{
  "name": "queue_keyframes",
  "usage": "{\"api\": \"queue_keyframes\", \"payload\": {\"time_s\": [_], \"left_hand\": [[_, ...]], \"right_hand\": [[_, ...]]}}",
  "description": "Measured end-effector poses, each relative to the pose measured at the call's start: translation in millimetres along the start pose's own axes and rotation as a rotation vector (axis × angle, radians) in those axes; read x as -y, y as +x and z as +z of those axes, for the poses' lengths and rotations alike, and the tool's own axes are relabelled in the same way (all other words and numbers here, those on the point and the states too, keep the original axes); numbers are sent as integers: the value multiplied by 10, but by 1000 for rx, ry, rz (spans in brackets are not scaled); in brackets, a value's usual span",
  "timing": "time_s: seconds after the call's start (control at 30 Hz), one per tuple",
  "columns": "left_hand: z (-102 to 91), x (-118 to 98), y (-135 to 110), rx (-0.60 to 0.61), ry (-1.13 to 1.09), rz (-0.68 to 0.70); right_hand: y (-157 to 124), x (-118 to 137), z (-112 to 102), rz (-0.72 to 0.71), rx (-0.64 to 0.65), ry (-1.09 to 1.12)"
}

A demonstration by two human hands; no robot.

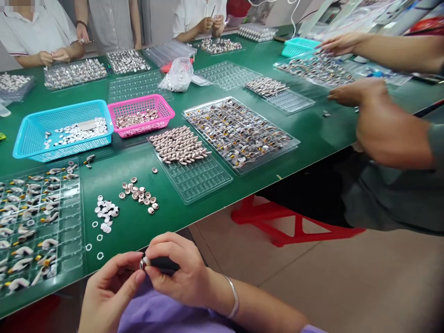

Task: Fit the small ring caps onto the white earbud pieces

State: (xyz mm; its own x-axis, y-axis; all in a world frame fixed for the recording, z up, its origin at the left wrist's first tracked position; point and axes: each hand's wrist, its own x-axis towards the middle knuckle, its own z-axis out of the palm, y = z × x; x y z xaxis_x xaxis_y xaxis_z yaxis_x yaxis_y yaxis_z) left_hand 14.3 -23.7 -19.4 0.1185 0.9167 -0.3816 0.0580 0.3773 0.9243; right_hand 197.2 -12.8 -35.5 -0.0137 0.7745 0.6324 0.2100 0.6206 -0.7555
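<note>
My left hand point(113, 286) pinches a small shiny silver piece point(142, 263) between thumb and forefinger, just past the table's front edge. Closed on the white part of that same piece, my right hand point(183, 273) meets the left; its wrist wears a silver bangle. A dark area shows under my right fingers, and I cannot tell if it is an object. On the table ahead lie small round cups point(140, 194), white discs point(106, 212) and several thin white rings point(100, 255).
A blue basket point(64, 150) and a pink basket point(144, 127) hold small parts. Clear trays carry wired parts point(239, 132), pale oval pieces point(178, 145) and curved parts point(22, 252). At right, a co-worker's arms point(391, 129) reach over the table; a red stool point(274, 222) stands below.
</note>
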Motion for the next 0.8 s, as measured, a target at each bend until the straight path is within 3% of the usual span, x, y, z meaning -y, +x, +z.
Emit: {"api": "queue_keyframes", "payload": {"time_s": [0.13,0.37,0.6,0.7,0.8], "left_hand": [[25,-20,-9,0,-6,31],[80,-20,-5,-32,-100,59],[143,-6,-60,-170,-153,22],[157,-6,-94,-279,-78,99],[124,-5,-97,-249,49,171]], "right_hand": [[-4,1,-14,-8,35,88],[-67,-44,-19,118,66,232],[-86,-47,-4,145,86,258],[-82,-45,-1,124,65,213],[-78,-23,-8,78,72,156]]}}
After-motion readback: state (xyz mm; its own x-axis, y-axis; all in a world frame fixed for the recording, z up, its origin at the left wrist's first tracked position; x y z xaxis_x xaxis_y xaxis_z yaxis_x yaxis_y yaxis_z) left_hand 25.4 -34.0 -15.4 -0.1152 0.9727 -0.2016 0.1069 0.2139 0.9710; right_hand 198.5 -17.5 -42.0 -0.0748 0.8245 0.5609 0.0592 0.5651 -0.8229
